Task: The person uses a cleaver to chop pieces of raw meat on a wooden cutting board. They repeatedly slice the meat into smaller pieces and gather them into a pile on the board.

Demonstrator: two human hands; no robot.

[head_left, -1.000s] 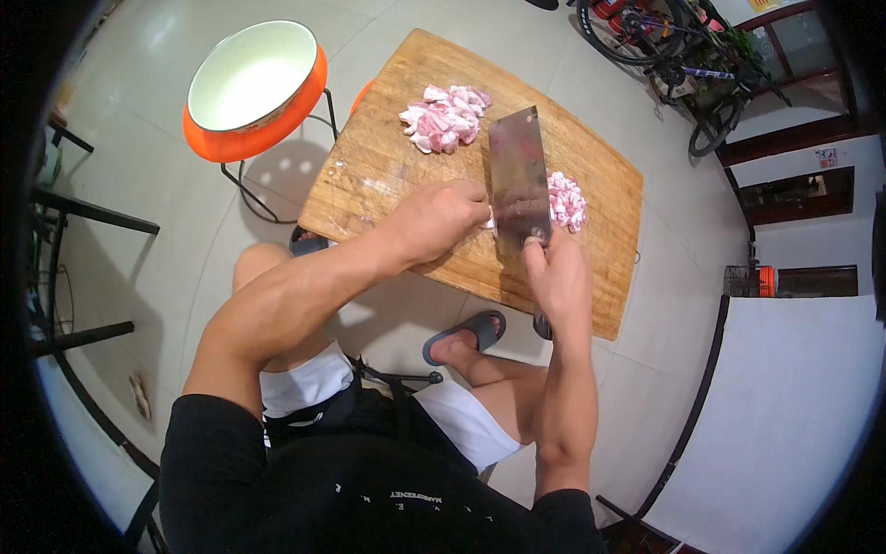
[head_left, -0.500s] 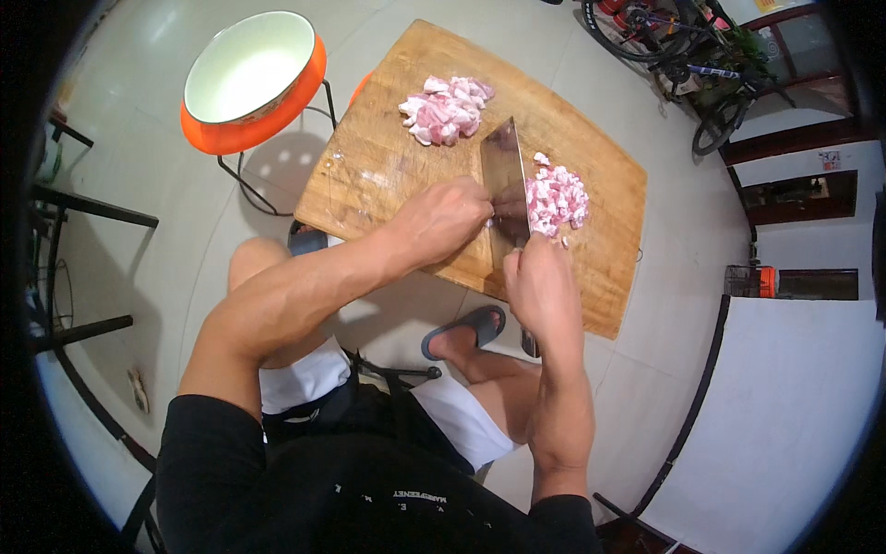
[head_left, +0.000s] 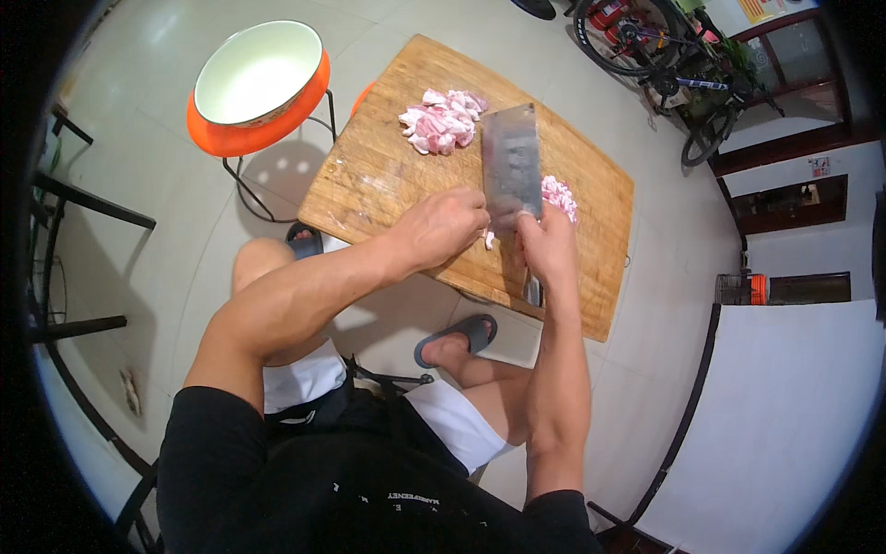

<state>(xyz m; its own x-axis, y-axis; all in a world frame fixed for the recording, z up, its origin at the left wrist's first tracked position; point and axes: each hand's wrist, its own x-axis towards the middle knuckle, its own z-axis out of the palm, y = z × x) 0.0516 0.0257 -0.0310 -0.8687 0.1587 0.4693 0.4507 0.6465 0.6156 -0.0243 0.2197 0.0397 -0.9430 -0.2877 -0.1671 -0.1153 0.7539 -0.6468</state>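
My right hand (head_left: 549, 242) grips a cleaver (head_left: 510, 152) by its handle; its broad blade leans to the left with the flat side showing. Curled close beside the blade, the fingers of my left hand (head_left: 448, 224) press on a piece of meat (head_left: 489, 241), of which only a small pale bit shows by the fingertips. Sliced pink and white meat (head_left: 443, 123) lies heaped toward the back of the wooden cutting board (head_left: 595, 277). To the right of the blade sits a pile of diced meat (head_left: 559, 196), partly hidden by cleaver and hand.
Left of the board, a white-lined bowl (head_left: 258, 74) sits on an orange stool (head_left: 217, 138) with dark metal legs. A bicycle (head_left: 637, 42) stands at the far right. My slippered foot (head_left: 457, 342) is below the board's near edge.
The cleaver blade has tipped from nearly upright to leaning left, showing more of its flat side and covering more of the diced pile. My right hand has risen slightly; my left hand stays nearly in place.
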